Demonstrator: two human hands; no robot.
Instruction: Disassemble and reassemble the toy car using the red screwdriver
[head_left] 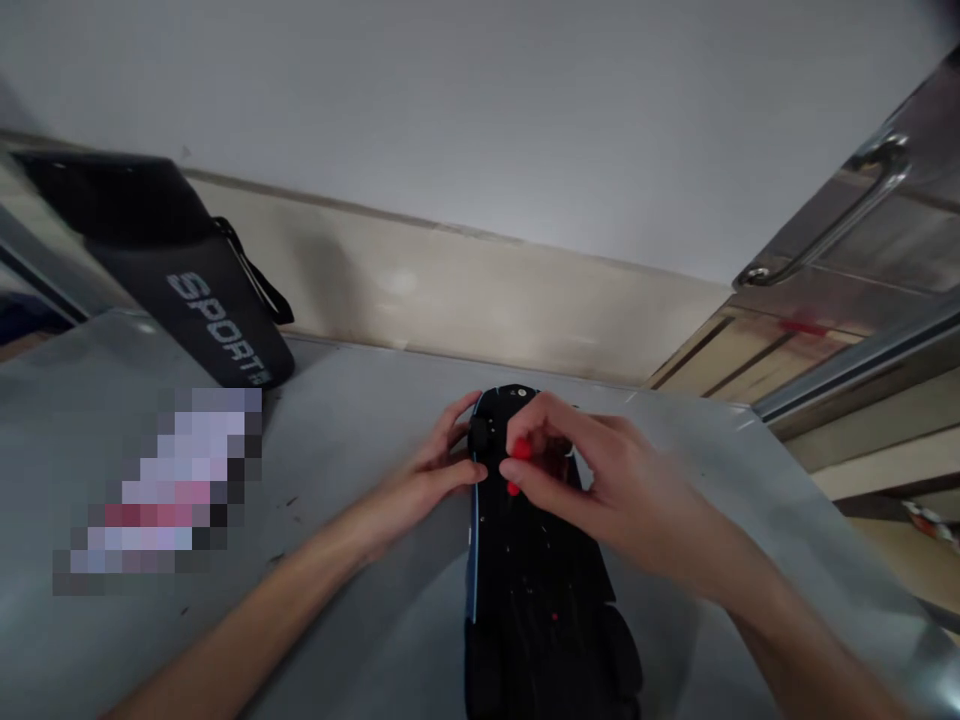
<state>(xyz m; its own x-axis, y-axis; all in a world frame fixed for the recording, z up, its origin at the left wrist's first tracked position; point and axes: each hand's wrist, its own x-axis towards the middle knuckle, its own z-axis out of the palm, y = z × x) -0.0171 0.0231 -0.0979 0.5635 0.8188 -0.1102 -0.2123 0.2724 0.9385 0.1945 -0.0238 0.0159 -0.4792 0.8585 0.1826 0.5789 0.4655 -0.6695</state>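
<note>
In the head view, a black toy vehicle (pixel 536 560) lies on the grey counter (pixel 360 630), seemingly underside up, its narrower end far and its wide-wheeled end near. A blue line runs along its left edge. The left hand (pixel 435 465) grips that edge at the far end, fingers and thumb closed about a small wheel (pixel 481 434). The right hand (pixel 600 465) comes over from the right, with thumb and forefinger pinched together on a small red piece (pixel 523 448) above the vehicle; another bit of red shows just below the fingertips. Whether the two are one part is hidden by the fingers.

The step in hand looks like fine fingertip work with the red piece, one hand steadying, the other handling it. From here, any move of that piece would call for a light, exact pinch and a body that doesn't rock under it.

At the far left stands a dark SPORT-lettered case (pixel 214 300), leaning, with a blurred-out item (pixel 172 480) near it. A metal handle (pixel 840 230) is at the far right.
</note>
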